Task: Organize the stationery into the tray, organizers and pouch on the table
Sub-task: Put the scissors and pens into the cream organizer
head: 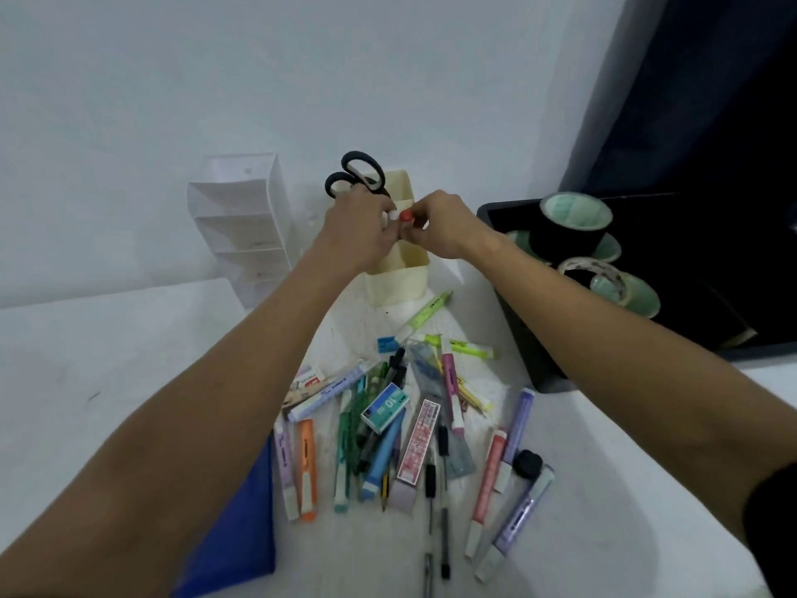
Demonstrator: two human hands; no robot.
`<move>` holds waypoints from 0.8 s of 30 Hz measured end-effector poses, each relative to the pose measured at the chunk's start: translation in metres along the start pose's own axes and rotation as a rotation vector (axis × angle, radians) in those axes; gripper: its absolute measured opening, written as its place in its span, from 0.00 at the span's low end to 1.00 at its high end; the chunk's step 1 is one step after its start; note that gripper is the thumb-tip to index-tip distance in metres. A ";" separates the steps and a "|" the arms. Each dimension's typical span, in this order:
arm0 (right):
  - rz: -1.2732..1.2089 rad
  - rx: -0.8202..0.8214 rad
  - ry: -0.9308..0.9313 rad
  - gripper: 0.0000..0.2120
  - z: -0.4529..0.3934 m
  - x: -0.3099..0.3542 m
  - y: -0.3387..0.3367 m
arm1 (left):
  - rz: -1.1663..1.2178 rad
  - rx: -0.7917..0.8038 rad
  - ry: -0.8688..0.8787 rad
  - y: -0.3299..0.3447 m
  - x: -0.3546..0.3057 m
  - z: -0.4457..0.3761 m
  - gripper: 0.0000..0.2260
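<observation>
Head view: I see both my arms stretched out over the white table [86, 381], the hands meeting above the cream pen holder [399, 280] by the wall. My left hand [360, 233] and my right hand [444, 226] both pinch a small item with a red cap [406, 216], held between the fingertips just over the holder's opening; what the item is I cannot tell. Black-handled scissors [358, 174] stand in the holder, handles up, behind my left hand. To the left of the holder stands a clear tiered organizer [241, 226] against the wall. On the right sits a dark tray [526, 338] holding rolls of tape [573, 222]. Nearer to me, between my forearms, lies a loose pile of stationery: highlighters, pens, a staple box [385, 407] and a purple marker [519, 425], many of them overlapping. A blue pouch [241, 524] lies at the pile's left edge, partly under my left forearm.
</observation>
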State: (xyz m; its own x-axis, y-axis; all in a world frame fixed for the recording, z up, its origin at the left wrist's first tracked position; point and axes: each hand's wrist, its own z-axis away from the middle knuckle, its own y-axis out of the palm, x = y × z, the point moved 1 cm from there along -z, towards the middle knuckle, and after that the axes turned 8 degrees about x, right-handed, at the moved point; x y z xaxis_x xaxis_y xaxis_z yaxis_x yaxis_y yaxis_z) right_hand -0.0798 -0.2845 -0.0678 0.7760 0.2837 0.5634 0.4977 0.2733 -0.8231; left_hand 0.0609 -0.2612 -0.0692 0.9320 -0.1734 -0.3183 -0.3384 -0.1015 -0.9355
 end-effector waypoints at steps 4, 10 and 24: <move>-0.016 0.021 0.018 0.20 0.002 0.000 0.001 | 0.025 -0.004 -0.020 -0.002 -0.001 0.005 0.16; -0.048 -0.036 -0.032 0.23 0.026 0.009 -0.004 | 0.088 -0.077 0.001 -0.016 -0.006 0.031 0.18; 0.200 0.401 -0.254 0.13 0.124 0.004 0.054 | 0.136 0.426 -0.192 0.010 0.009 0.184 0.11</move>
State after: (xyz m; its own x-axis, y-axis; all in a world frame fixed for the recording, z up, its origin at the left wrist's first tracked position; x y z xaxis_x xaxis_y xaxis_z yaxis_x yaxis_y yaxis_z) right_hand -0.0978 -0.1542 -0.1010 0.6977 0.5668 0.4382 0.1231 0.5077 -0.8527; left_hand 0.0896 -0.0839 -0.1092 0.9039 0.0305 -0.4267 -0.4125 0.3265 -0.8504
